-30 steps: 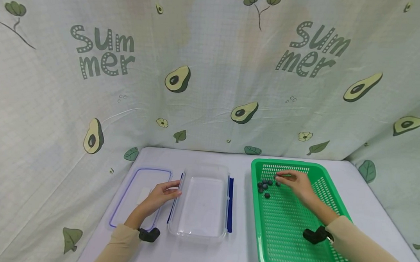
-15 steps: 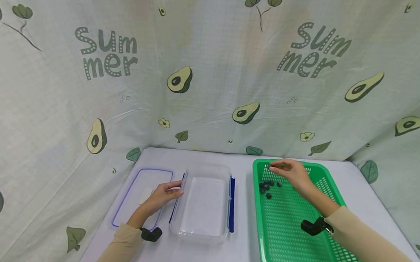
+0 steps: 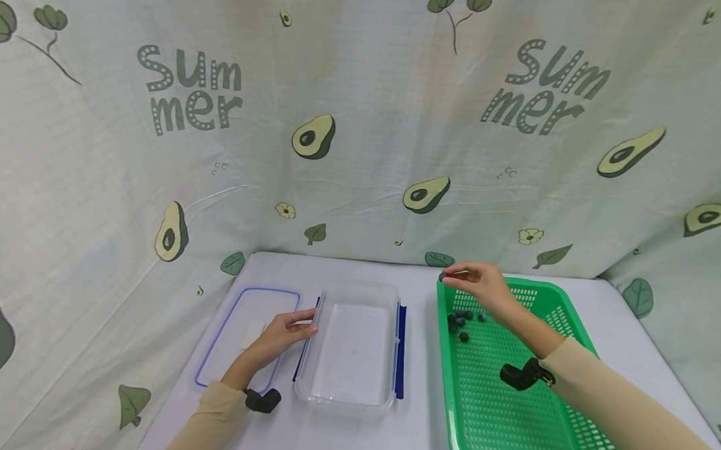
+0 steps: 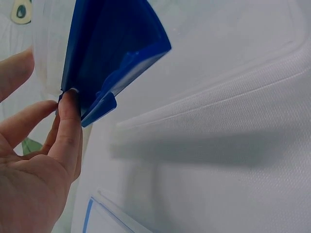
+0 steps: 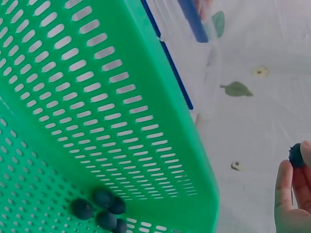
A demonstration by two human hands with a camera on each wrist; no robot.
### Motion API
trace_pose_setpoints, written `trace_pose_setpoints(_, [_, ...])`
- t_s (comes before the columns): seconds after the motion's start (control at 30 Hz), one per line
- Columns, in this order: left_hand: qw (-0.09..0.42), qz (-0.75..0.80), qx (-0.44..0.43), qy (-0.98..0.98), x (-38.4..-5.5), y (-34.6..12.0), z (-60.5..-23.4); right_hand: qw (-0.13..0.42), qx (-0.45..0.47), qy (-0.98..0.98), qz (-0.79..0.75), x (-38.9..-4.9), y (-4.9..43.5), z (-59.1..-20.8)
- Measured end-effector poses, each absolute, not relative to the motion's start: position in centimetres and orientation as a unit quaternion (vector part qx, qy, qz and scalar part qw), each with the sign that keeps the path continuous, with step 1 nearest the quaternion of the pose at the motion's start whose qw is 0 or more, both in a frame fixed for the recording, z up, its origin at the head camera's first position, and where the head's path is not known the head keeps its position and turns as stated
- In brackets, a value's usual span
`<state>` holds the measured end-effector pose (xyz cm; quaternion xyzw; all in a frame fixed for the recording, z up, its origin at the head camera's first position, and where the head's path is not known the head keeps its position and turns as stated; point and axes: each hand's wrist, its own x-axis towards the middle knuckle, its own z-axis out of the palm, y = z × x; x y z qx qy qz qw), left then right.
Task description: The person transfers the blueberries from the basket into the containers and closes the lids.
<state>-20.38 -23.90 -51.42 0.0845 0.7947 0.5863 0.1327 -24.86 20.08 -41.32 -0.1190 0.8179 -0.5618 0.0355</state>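
Between the fingertips of my right hand point(image 3: 483, 287) is a dark blueberry point(image 5: 295, 155), held above the far left corner of the green basket point(image 3: 447, 410). Several more blueberries point(image 5: 104, 204) lie inside the basket, gathered near that corner. My left hand point(image 3: 279, 339) holds the left side of a clear plastic container point(image 3: 348, 408), which has blue latch flaps. Seen from the left wrist, the fingers pinch the edge right by the hanging blue flap point(image 4: 116, 43). Only clear plastic shows inside the container.
A clear lid with a blue-purple seal point(image 3: 236, 307) lies flat left of the container, partly behind the left forearm. The white tabletop point(image 3: 417, 362) shows between container and basket. A printed cloth point(image 3: 365, 118) hangs behind the table.
My right hand has lifted the blueberry from among the others and carried it left and up to the basket's far left rim. The left hand keeps its hold on the container.
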Motion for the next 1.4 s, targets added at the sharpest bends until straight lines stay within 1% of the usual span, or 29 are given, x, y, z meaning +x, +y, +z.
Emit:
trace_pose_setpoints(0.27, [0.131, 0.587, 0.074, 0.795, -20.4, -23.7, -51.3, 0.048, -0.139, 0.815, -0.560, -25.2, 18.5, -40.5])
trace_pose_setpoints(0.63, [0.131, 0.594, 0.082, 0.789, -20.4, -23.8, -51.3, 0.062, -0.159, 0.808, -0.564, -26.2, 15.2, -39.5])
trace_pose_setpoints(1.07, [0.130, 0.597, 0.081, 0.788, -20.6, -24.0, -51.8, 0.073, -0.157, 0.801, -0.573, -27.8, 11.6, -39.8])
trace_pose_setpoints(1.4, [0.126, 0.606, 0.082, 0.781, -20.5, -23.7, -51.6, 0.085, -0.165, 0.795, -0.577, -28.6, 8.4, -40.9])
